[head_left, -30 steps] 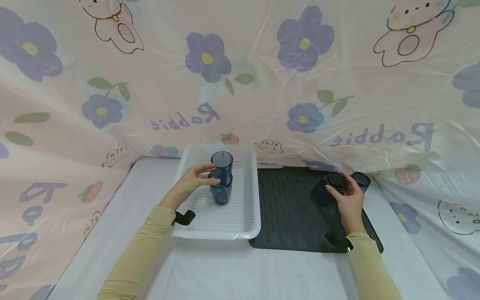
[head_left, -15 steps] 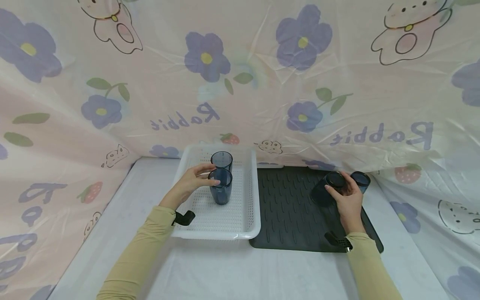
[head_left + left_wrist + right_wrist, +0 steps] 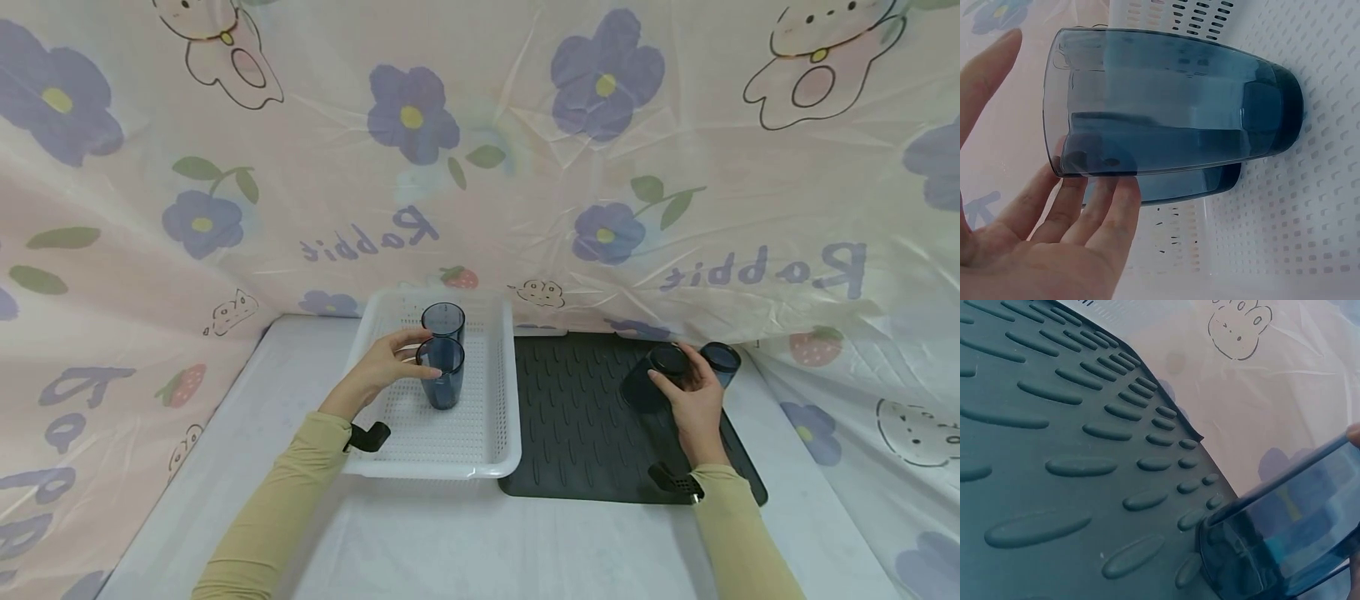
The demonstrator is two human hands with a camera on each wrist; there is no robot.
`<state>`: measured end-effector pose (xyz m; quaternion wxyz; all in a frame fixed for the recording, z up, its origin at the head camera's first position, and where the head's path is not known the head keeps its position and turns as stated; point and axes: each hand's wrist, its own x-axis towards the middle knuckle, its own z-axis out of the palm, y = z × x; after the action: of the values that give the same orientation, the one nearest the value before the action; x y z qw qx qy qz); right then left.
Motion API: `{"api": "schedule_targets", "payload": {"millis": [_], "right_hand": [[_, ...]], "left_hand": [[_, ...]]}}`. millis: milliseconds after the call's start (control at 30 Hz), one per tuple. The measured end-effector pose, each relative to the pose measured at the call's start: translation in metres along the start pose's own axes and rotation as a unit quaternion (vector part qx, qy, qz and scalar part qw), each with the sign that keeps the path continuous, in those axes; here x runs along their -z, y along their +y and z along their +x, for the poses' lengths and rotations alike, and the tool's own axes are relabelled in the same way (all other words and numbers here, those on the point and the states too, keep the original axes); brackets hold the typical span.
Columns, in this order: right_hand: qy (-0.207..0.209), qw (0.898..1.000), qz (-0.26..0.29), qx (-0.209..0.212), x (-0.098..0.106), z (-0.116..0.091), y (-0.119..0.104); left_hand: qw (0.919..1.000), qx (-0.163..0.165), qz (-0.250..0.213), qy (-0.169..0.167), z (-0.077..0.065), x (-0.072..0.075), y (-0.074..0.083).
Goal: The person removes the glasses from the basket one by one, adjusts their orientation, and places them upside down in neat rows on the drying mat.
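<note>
A blue-tinted drinking glass [image 3: 442,383] stands upright in the white perforated basket [image 3: 487,472], with a second glass [image 3: 444,319] right behind it. My left hand [image 3: 382,371] is at the front glass's left side. In the left wrist view its fingertips [image 3: 1125,194] touch the side near the rim, while the thumb [image 3: 988,78] is off the glass. On the black ridged mat [image 3: 570,417], my right hand [image 3: 699,404] holds another dark glass [image 3: 660,379] between thumb and fingers, its lower end on the mat [image 3: 1054,465]. Beyond those fingers stands a further glass [image 3: 722,360].
The basket and mat lie side by side on a white-covered table [image 3: 435,542]. A printed curtain [image 3: 495,183] with flowers and rabbits hangs close behind and along both sides.
My left thumb has moved slightly down and away from the front glass. The right hand and its glass stay almost where they were.
</note>
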<state>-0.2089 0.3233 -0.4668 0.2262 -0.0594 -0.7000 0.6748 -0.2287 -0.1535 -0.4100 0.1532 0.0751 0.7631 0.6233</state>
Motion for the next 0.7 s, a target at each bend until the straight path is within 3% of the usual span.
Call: {"api": "schedule_targets", "payload": {"millis": [233,467,700], "right_hand": [[-0.006,1.0,-0.003,-0.008,-0.002,-0.001,-0.006],[-0.016,1.0,0.002,-0.008,-0.005,-0.006,-0.019],[-0.013,1.0,-0.006,-0.013,-0.001,-0.001,-0.005]], "left_hand": [[0.9998,-0.009,0.008,-0.013,0.0,0.0,-0.001],[0.9999,0.002,0.009,-0.013,-0.001,0.0,0.0],[0.9996,-0.004,0.018,-0.019,-0.002,0.001,0.001]]}}
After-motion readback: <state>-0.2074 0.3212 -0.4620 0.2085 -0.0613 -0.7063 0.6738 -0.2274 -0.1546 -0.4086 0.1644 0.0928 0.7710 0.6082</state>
